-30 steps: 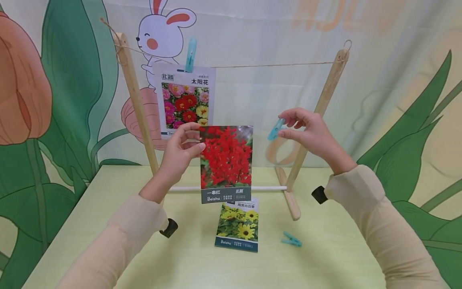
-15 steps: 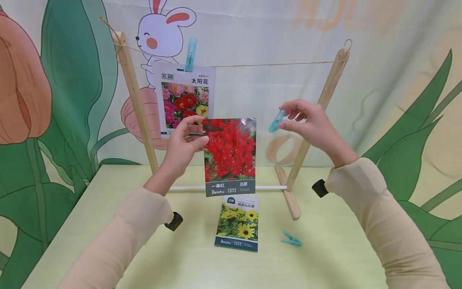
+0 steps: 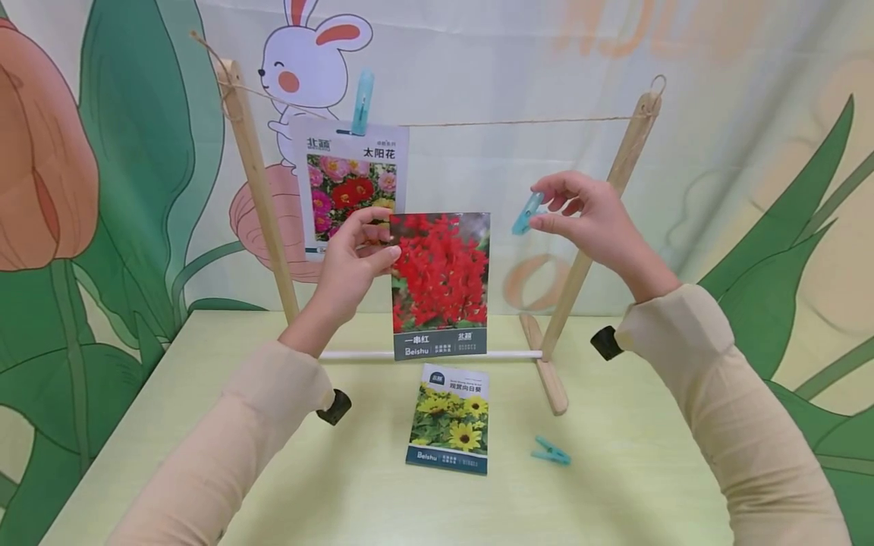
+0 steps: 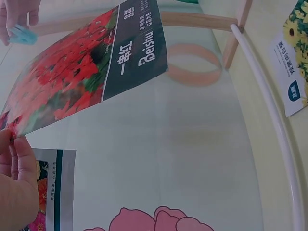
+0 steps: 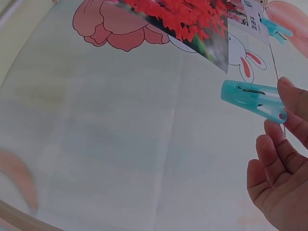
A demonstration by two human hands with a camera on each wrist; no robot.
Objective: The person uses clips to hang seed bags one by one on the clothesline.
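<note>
My left hand (image 3: 355, 265) pinches the left edge of a seed packet (image 3: 442, 280) with red flowers, holding it upright in the air below the string. To its right, my right hand (image 3: 587, 216) grips a teal clothespin (image 5: 252, 100) between thumb and fingers, near the right post. Its jaws point toward the packet and look closed in the right wrist view. Another packet (image 3: 351, 144), with mixed flowers, hangs from the string (image 3: 505, 123) by a teal clothespin (image 3: 363, 102). The red packet and my left hand partly cover it.
A sunflower packet (image 3: 448, 421) lies on the table (image 3: 328, 485), with a loose teal clothespin (image 3: 551, 452) to its right. Two wooden posts (image 3: 262, 205) carry the string, joined low down by a white rod (image 3: 512, 355). A printed curtain (image 3: 478, 45) hangs behind.
My left hand has raised the red-flower packet and shifted it a little to the right, uncovering the top of the sunflower packet. My right hand has risen slightly with the clothespin.
</note>
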